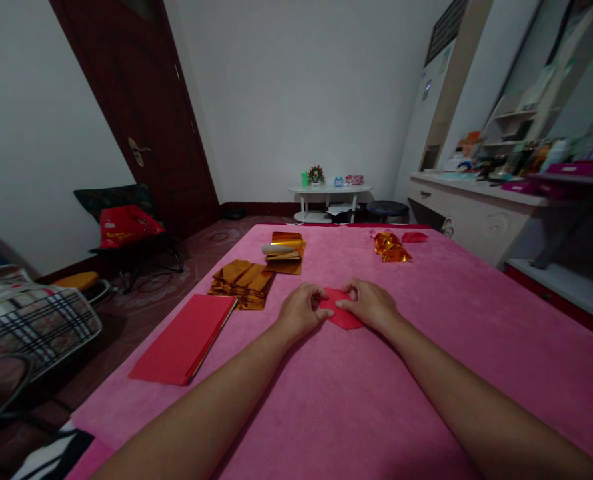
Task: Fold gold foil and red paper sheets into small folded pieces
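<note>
Between my two hands, just above or on the pink tabletop, is a folded piece of red paper point(346, 320). My left hand point(302, 311) pinches its left side with thumb and fingers. On the other side, my right hand point(370, 303) has its thumb and fingertips closed on the paper's upper right part. My fingers hide some of its folds and edges. To the left lies a stack of red paper sheets point(186, 337). Behind that sit a pile of folded gold foil paper point(241, 280) and more gold foil sheets point(291, 263) with a grey oval object point(277, 249) on top.
Crumpled gold foil pieces point(390, 248) and a small red piece point(415, 237) lie at the table's far right. The pink cloth point(426, 373) covers the table. Beyond stand a white side table point(329, 189), a black stool point(387, 208) and a chair with a red bag point(129, 225).
</note>
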The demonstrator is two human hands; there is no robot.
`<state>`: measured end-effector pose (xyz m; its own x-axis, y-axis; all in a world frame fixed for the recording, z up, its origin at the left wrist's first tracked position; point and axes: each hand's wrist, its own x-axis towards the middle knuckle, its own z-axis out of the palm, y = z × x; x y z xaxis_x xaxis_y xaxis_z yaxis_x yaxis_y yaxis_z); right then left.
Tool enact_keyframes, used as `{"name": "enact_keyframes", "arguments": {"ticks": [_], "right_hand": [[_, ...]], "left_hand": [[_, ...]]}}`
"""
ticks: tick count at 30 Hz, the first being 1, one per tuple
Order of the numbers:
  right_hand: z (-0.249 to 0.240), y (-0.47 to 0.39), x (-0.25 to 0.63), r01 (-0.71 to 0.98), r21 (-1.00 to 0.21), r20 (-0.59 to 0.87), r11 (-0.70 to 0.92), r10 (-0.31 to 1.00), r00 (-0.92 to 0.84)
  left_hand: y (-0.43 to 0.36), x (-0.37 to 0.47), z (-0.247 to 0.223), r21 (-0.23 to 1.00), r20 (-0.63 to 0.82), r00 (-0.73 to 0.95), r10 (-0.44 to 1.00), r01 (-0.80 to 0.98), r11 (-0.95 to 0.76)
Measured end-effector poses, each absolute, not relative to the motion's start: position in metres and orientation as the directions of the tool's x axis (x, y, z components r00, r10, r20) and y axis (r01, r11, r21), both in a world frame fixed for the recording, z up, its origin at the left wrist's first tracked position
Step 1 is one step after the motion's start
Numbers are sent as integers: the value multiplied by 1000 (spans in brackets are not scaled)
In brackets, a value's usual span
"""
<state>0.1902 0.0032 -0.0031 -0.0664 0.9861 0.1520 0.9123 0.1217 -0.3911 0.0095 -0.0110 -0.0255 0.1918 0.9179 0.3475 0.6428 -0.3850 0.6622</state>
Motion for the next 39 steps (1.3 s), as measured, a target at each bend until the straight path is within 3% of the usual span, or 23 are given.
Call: {"name": "enact_keyframes", "arguments": {"ticks": [3, 9, 12, 16, 20, 23, 28, 33, 39], "right_hand": [[-3, 6, 196, 890, -444, 85, 100, 994, -69], [-11, 6, 199, 865, -428, 294, 263, 945, -142], [-12, 8, 198, 851, -433, 280, 298, 942, -187], [-11, 13, 199, 791, -559, 191, 249, 967, -170], [-10, 13, 196, 595, -790, 92, 147, 988, -122], [-5, 6, 192, 286, -958, -22, 1, 997, -78], [6, -4, 188, -73, -985, -146, -154, 984, -101], [6, -9, 184, -226, -959, -147, -168, 983, -107], [9, -25, 169, -234, -955, -149, -181, 977, -151]], "left_hand": [[-14, 9, -22, 647, 393, 187, 900, 639, -416], [-15, 8, -23, 643, 417, 188, 889, 631, -435], [-13, 7, -25, 640, 428, 203, 881, 620, -454], [-12, 6, -26, 653, 424, 208, 882, 604, -456], [-11, 8, -26, 697, 427, 188, 884, 554, -455], [-10, 9, -27, 786, 405, 127, 905, 456, -416], [-6, 11, -22, 983, 170, 38, 985, 71, -172], [-10, 8, -9, 974, 65, 132, 989, -223, -34], [-9, 2, -9, 954, 53, 56, 997, -297, -34]]}}
